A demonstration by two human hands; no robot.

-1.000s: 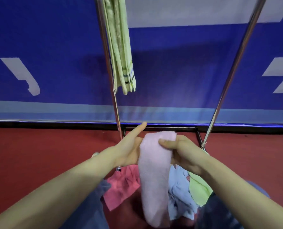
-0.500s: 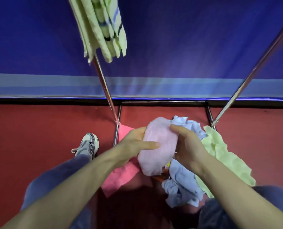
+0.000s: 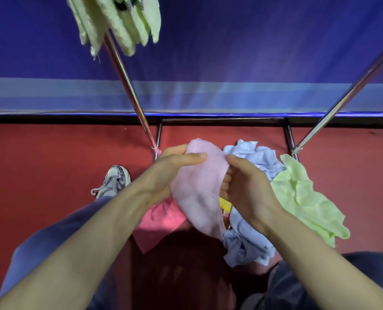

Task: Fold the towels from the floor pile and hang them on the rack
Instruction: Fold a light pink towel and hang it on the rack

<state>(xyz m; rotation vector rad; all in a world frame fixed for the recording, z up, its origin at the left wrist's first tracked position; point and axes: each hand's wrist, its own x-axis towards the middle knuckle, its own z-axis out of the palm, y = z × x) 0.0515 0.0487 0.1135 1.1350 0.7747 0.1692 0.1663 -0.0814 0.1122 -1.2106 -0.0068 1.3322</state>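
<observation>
A pale pink towel (image 3: 197, 195), folded into a narrow band, hangs between my hands above the floor pile. My left hand (image 3: 170, 171) grips its upper left edge, thumb laid across the front. My right hand (image 3: 246, 186) holds its right edge with curled fingers. Below lie a bright pink towel (image 3: 161, 218), a crumpled light blue towel (image 3: 251, 240) and a lime green towel (image 3: 307, 198). A folded green towel (image 3: 121, 21) hangs on the metal rack (image 3: 128, 86) at the top left.
The rack's two slanted chrome poles (image 3: 347, 95) and its dark base frame (image 3: 222, 119) stand on the red floor (image 3: 40, 166) against a blue wall banner (image 3: 231, 52). My grey sneaker (image 3: 112, 180) is left of the pile; my knees fill the bottom.
The view has tilted down toward the floor pile. The long hanging pink towel has been gathered shorter, and both hands have shifted along it, the right hand now at its side edge.
</observation>
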